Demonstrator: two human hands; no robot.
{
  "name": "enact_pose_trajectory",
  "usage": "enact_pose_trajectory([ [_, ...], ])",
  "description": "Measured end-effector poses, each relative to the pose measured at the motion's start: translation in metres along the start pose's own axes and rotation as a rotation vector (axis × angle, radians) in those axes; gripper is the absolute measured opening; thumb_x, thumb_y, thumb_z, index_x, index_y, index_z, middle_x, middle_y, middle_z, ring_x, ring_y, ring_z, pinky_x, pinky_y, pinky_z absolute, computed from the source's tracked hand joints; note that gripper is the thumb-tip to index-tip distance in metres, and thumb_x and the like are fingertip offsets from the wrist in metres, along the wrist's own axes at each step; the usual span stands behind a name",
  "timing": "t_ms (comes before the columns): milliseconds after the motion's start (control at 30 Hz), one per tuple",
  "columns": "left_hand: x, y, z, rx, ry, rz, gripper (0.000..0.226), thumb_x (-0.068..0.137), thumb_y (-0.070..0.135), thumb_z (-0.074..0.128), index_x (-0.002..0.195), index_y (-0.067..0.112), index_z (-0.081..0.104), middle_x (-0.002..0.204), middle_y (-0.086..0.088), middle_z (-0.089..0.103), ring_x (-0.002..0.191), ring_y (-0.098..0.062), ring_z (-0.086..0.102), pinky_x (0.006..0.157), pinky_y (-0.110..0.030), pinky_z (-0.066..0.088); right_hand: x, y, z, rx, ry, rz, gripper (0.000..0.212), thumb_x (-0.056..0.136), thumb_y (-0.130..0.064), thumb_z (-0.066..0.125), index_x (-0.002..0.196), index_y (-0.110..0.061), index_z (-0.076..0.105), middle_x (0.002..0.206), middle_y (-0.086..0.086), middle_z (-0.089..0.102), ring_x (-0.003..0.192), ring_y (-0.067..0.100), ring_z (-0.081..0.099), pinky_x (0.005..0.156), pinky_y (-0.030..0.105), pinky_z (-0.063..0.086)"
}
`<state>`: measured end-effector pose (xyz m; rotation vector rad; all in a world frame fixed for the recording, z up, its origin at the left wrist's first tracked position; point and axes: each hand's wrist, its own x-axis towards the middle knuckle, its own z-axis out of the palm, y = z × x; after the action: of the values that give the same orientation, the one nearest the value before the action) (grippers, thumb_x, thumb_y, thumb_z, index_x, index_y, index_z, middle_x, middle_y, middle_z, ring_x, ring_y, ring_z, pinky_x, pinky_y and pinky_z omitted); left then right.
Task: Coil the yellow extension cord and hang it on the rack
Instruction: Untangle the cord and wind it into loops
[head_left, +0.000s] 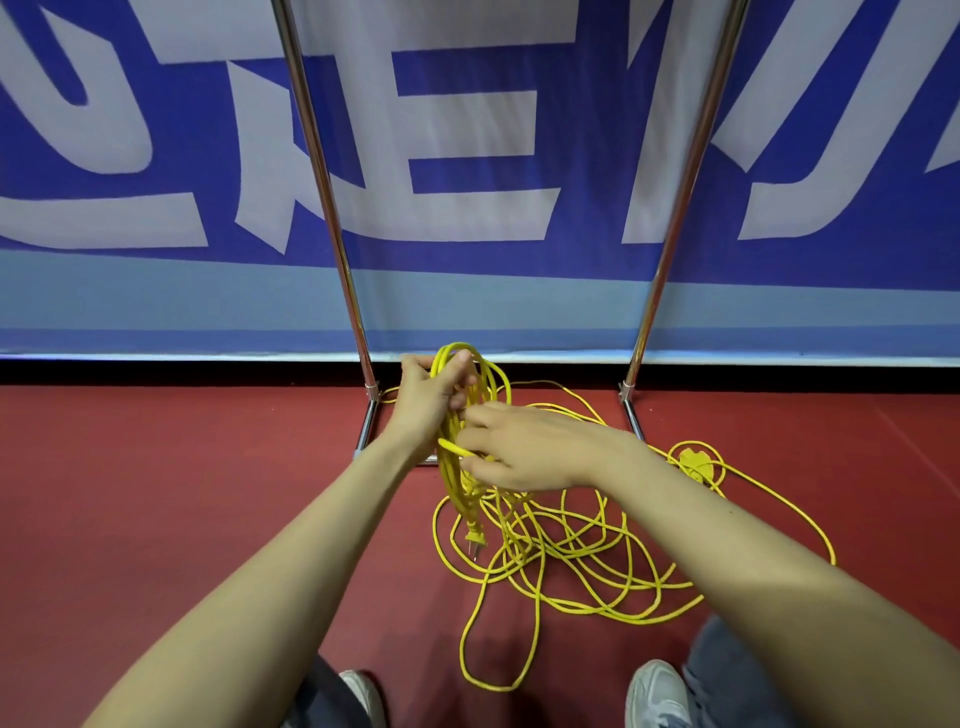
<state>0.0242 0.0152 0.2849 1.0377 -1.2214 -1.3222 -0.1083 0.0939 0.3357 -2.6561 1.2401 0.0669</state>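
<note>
Red floor (208, 493) before a blue banner (467, 156). Chrome rack (322, 171) uprights stand behind both hands. Yellow extension cord (571, 561) lies tangled below the right hand (524, 452), which pinches one strand. Left hand (426, 405) grips gathered loops, plug (474, 538) dangling beneath.

The rack (332, 208) uprights ran off the top edge, far above the fingers. The left hand (426, 400) fingertips hid behind the yellow cord (457, 483) coil. Under the right hand (524, 452) fingers, any pinch on the strand was hidden. The socket block (693, 462) behind that wrist was half covered. The shoes (657, 691) were cropped below.
</note>
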Motion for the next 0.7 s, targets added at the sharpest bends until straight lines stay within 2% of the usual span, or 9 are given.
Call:
enact_pose_trajectory([
  [100,-0.003,-0.004,0.005,0.086,-0.064,-0.044,0.026,0.096,0.015,0.057,0.076,-0.001,0.052,0.048,0.004,0.053,0.040,-0.007,0.039,0.042,-0.020,0.035,-0.002,0.010,-0.008,0.098,0.001,0.031,0.029,0.100,-0.034,0.041,0.103,-0.011,0.060,0.110,0.006,0.048,0.107,0.015,0.043,0.090,0.025,0.031],
  [167,-0.005,-0.007,0.007,0.095,-0.060,-0.111,0.024,0.096,0.016,0.058,0.084,-0.002,0.048,0.048,0.002,0.055,0.039,-0.006,0.046,0.039,-0.019,0.039,-0.005,0.018,-0.011,0.165,0.079,0.059,0.027,0.097,-0.035,0.048,0.104,-0.016,0.066,0.100,0.000,0.048,0.093,0.011,0.045,0.086,0.026,0.036],
  [233,-0.005,-0.009,0.007,0.103,-0.139,-0.139,0.040,0.096,0.019,0.059,0.091,-0.019,0.051,0.063,-0.016,0.056,0.043,-0.017,0.051,0.039,-0.022,0.043,-0.006,0.024,-0.008,0.257,0.164,0.101,0.024,0.093,-0.036,0.055,0.100,-0.021,0.072,0.093,-0.003,0.053,0.086,0.007,0.046,0.081,0.025,0.037],
  [300,-0.006,-0.008,0.004,0.125,-0.163,-0.160,0.050,0.095,0.021,0.060,0.100,-0.028,0.049,0.073,-0.022,0.055,0.048,-0.022,0.053,0.042,-0.025,0.046,-0.004,0.027,-0.003,0.324,0.248,0.149,0.021,0.088,-0.038,0.062,0.093,-0.024,0.076,0.088,-0.002,0.062,0.085,0.010,0.053,0.080,0.028,0.042],
  [400,-0.006,-0.009,0.004,0.117,-0.124,-0.210,0.055,0.095,0.018,0.061,0.117,-0.027,0.037,0.069,-0.019,0.053,0.042,-0.018,0.057,0.040,-0.027,0.050,0.001,0.028,0.004,0.409,0.400,0.254,0.015,0.077,-0.044,0.071,0.080,-0.031,0.077,0.081,-0.004,0.062,0.081,0.010,0.056,0.078,0.037,0.047],
  [500,-0.006,-0.009,0.006,0.148,-0.134,-0.244,0.061,0.095,0.021,0.062,0.123,-0.024,0.032,0.060,-0.011,0.053,0.038,-0.013,0.054,0.039,-0.025,0.049,0.005,0.032,0.008,0.441,0.482,0.373,0.018,0.071,-0.048,0.075,0.075,-0.031,0.076,0.070,-0.009,0.054,0.077,0.012,0.053,0.071,0.035,0.046],
  [600,-0.011,-0.006,0.012,0.161,-0.177,-0.244,0.044,0.095,0.023,0.061,0.114,-0.010,0.038,0.053,-0.006,0.049,0.038,-0.010,0.047,0.039,-0.023,0.044,0.007,0.038,0.013,0.404,0.536,0.456,0.024,0.069,-0.050,0.076,0.076,-0.027,0.075,0.068,-0.010,0.053,0.077,0.013,0.055,0.069,0.029,0.044],
  [667,-0.015,-0.003,0.015,0.154,-0.201,-0.238,0.024,0.097,0.022,0.057,0.094,0.007,0.040,0.056,-0.006,0.041,0.036,-0.007,0.037,0.037,-0.020,0.036,0.010,0.038,0.017,0.386,0.568,0.497,0.028,0.068,-0.050,0.077,0.081,-0.026,0.075,0.074,-0.008,0.054,0.080,0.013,0.055,0.072,0.029,0.044],
  [700,-0.016,0.000,0.016,0.147,-0.211,-0.235,0.023,0.098,0.022,0.055,0.086,0.011,0.039,0.056,-0.005,0.038,0.036,-0.006,0.032,0.037,-0.018,0.031,0.012,0.038,0.019,0.388,0.581,0.503,0.029,0.067,-0.050,0.077,0.083,-0.025,0.075,0.076,-0.006,0.054,0.080,0.013,0.054,0.073,0.029,0.043],
])
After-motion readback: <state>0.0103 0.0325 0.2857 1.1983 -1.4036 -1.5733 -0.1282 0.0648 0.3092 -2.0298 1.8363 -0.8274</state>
